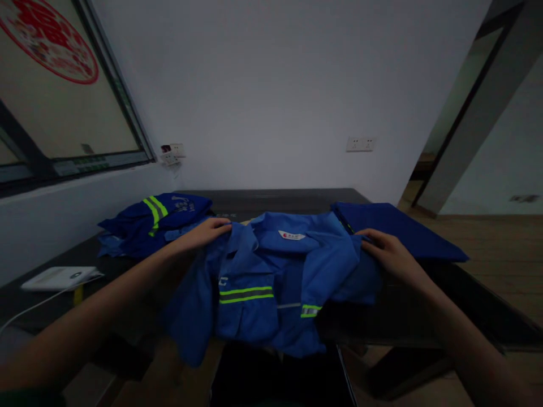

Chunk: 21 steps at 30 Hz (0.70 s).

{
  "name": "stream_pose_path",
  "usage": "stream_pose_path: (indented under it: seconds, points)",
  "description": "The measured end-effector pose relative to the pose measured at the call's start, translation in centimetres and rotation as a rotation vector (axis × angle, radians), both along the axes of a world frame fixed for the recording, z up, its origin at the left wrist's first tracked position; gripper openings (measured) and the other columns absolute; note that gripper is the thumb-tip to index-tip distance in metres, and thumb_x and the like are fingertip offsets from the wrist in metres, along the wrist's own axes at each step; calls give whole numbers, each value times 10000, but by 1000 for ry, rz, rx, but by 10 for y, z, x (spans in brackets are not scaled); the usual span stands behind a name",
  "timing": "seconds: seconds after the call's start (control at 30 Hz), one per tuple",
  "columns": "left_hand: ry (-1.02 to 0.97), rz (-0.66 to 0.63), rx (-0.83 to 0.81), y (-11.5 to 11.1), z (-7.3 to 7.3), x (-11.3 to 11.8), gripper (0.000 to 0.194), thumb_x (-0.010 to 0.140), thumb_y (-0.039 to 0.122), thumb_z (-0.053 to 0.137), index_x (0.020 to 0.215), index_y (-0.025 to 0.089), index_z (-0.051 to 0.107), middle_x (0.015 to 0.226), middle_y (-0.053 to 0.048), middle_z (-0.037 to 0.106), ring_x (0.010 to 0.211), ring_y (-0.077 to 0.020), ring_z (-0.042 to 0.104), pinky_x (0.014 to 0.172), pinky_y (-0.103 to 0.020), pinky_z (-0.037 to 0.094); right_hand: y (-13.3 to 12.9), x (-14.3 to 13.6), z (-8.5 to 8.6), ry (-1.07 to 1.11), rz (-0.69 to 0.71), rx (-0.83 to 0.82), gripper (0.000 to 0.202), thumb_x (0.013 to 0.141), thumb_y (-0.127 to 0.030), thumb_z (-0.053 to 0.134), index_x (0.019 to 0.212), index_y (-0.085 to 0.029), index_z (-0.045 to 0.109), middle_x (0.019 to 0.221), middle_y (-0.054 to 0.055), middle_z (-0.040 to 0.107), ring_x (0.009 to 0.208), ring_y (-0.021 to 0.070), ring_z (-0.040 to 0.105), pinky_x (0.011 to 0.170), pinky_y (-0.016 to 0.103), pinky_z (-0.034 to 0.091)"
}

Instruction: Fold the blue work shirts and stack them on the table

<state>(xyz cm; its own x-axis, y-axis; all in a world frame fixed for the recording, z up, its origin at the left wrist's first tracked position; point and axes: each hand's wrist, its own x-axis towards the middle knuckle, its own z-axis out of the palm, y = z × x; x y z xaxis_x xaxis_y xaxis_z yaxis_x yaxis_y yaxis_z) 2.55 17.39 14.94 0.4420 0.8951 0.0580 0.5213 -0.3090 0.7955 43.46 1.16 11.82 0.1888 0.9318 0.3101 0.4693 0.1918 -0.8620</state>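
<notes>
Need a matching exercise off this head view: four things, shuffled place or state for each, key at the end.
Things:
1. Work jacket
2. Rectangular device
3. Plain blue cloth
4. Workwear heap

Places and states:
A. Laid flat, beyond the right hand
B. Bunched up, to the left of the left hand
C. Spread between both hands, collar label showing
D. White, near the left edge of the table

Pairs: 1-C, 2-D, 3-A, 4-B
</notes>
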Motion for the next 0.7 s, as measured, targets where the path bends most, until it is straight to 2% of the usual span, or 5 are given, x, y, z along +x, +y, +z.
stream_pose_path:
  seconds: [0.17,0.37,0.47,0.57,0.7]
  points:
    - [-137,29,29,-2,29,-18,433,685,595,664,811,182,702,813,-14,704,774,-220,639,664,-252,515,-8,-11,37,-12,-30,198,299,744,-470,640,876,-214,717,912,45,715,877,230,640,831,336,499]
    - [-26,-25,-129,6,-27,-21,448,652,626,659,776,197,699,760,-34,702,708,-227,634,664,-293,507,7,-3,1,-198,244,-137,268,723,-398,622,860,-201,740,914,56,737,894,266,662,832,387,508]
    - [156,-73,-50,13,-56,-14,380,617,579,685,703,210,711,803,-59,717,835,-272,642,778,-310,484,20,1,-15,-346,150,-169,241,739,-355,570,836,-215,741,928,61,739,911,272,666,860,404,493]
    - [105,-19,49,16,-65,-3,368,675,557,634,770,213,725,897,-73,723,925,-283,634,817,-299,464,30,-20,-13,-459,46,-103,293,837,-372,486,942,-216,711,977,69,726,933,255,662,852,377,486]
    - [129,7,-14,16,-57,21,442,781,578,507,679,187,686,712,-75,676,736,-254,632,689,-296,461,37,-82,-2,-739,-36,-189,420,898,-543,440,1052,-212,648,997,109,705,920,278,661,777,367,493]
